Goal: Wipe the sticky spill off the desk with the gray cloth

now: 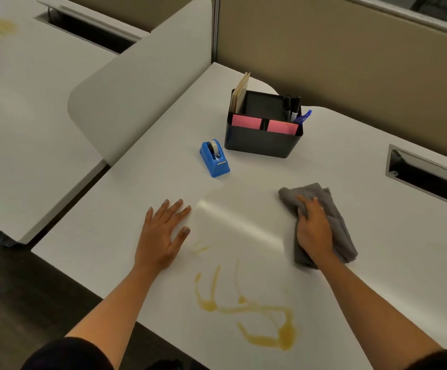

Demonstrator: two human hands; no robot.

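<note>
Two hands on desk: left hand splayed flat, right hand pressing gray cloth under near-straight fingers, apparently mid-wipe; next, drag cloth back through amber spill.

Desk around the spill lies open; tape dispenser and black organizer stand farther back.

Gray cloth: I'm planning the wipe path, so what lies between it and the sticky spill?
Only bare white desk separates the gray cloth from the sticky spill, in the head view.
</note>
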